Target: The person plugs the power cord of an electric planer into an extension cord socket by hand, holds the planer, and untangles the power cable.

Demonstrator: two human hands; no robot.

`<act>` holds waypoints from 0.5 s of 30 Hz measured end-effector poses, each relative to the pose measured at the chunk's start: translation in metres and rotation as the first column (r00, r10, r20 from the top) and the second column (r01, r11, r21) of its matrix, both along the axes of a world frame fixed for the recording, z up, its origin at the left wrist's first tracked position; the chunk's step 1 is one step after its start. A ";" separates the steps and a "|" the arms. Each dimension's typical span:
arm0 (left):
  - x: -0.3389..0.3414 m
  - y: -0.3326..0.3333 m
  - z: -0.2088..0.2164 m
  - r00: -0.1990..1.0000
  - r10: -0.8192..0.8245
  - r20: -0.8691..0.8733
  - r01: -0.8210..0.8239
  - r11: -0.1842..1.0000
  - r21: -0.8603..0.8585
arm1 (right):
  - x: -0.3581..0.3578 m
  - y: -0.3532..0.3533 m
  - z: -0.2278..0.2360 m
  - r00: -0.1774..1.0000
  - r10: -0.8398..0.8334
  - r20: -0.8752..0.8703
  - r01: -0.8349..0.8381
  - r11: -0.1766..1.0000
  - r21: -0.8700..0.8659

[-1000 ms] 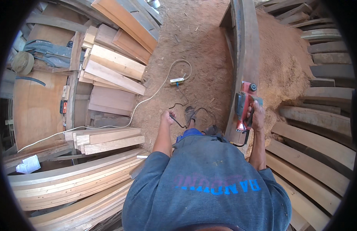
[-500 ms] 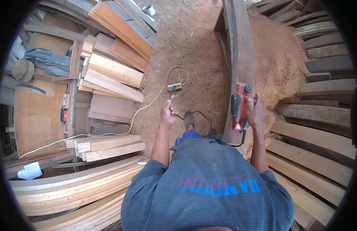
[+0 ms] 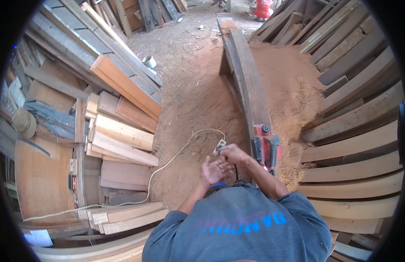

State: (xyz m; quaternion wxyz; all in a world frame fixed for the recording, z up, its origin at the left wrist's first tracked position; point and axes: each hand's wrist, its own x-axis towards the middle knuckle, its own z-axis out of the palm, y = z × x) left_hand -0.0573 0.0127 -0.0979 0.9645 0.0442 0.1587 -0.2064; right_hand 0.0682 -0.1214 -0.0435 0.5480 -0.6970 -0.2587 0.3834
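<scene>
My right hand [image 3: 234, 154] is closed in front of my body, its fingers against a pale extension socket [image 3: 220, 143]; whether it grips the socket or a plug is hidden. Just below it, my left hand [image 3: 216, 170] is palm up with its fingers stretched out, holding nothing I can see. A piece of black cord [image 3: 236, 172] hangs beside the hands. To their right, a red electric planer [image 3: 270, 147] with a black handle rests on a long wooden plank [image 3: 251, 78], untouched by either hand.
A cream cord [image 3: 172, 151] runs across the dirt floor from the left. Cut boards [image 3: 121, 150] are stacked on my left, and long curved planks [image 3: 355, 168] line the right. Wood shavings [image 3: 294, 126] heap beside the bench. A white can [image 3: 148, 61] lies farther off.
My right hand has let go of the planer and come left to the extension socket. My left hand has turned palm up with fingers straightened. The view has tilted up.
</scene>
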 end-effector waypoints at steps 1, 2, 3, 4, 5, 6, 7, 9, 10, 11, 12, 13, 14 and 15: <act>0.009 0.017 -0.006 0.995 0.096 0.019 -0.094 0.992 -0.088 | -0.016 0.009 0.051 0.939 -0.028 -0.344 -0.026 0.989 -0.149; 0.023 0.035 -0.014 0.998 0.061 0.027 -0.059 0.995 -0.083 | -0.020 0.009 0.003 0.864 0.133 0.485 -0.262 0.942 0.210; 0.033 0.058 -0.038 0.993 0.082 -0.087 -0.088 0.994 -0.069 | -0.033 0.011 0.026 0.909 0.211 0.361 -0.278 0.949 0.146; 0.042 0.077 -0.058 0.975 0.105 -0.197 -0.117 0.992 -0.051 | -0.046 0.013 0.055 0.935 0.271 0.230 -0.295 0.952 0.077; 0.055 0.092 -0.070 0.977 0.087 -0.194 -0.100 0.993 -0.055 | -0.055 0.010 0.070 0.932 0.354 0.073 -0.355 0.935 0.004; 0.068 0.104 -0.080 0.926 0.139 -0.350 -0.140 0.990 0.023 | -0.058 0.008 0.075 0.906 0.414 -0.093 -0.419 0.906 -0.054; 0.074 0.114 -0.091 0.845 0.209 -0.493 -0.176 0.978 0.112 | -0.056 0.006 0.074 0.909 0.406 -0.094 -0.411 0.910 -0.054; 0.073 0.134 -0.116 0.873 0.255 -0.416 -0.221 0.967 0.129 | -0.056 -0.004 0.070 0.833 0.553 -0.013 -0.546 0.819 -0.176; 0.067 0.142 -0.127 0.892 0.306 -0.332 -0.273 0.951 0.143 | -0.053 -0.010 0.059 0.854 0.515 -0.079 -0.520 0.830 -0.201; 0.077 0.121 -0.087 0.897 0.348 -0.274 -0.257 0.913 0.317 | -0.040 -0.024 0.029 0.928 0.347 -0.137 -0.369 0.907 -0.201; 0.077 0.110 -0.056 0.901 0.334 -0.276 -0.241 0.915 0.323 | -0.029 -0.031 0.010 0.962 0.197 -0.190 -0.234 0.951 -0.200; 0.071 0.102 -0.031 0.952 0.289 -0.098 -0.238 0.904 0.356 | -0.020 -0.031 0.011 0.908 -0.067 -0.414 -0.032 0.973 -0.229; 0.066 0.092 -0.006 0.970 0.231 0.083 -0.244 0.889 0.387 | -0.005 -0.030 0.015 0.742 -0.312 -0.594 0.152 0.941 -0.303; 0.062 0.077 0.026 0.985 0.097 0.144 -0.155 0.863 0.481 | 0.008 -0.026 0.014 0.665 -0.351 -0.659 0.222 0.936 -0.275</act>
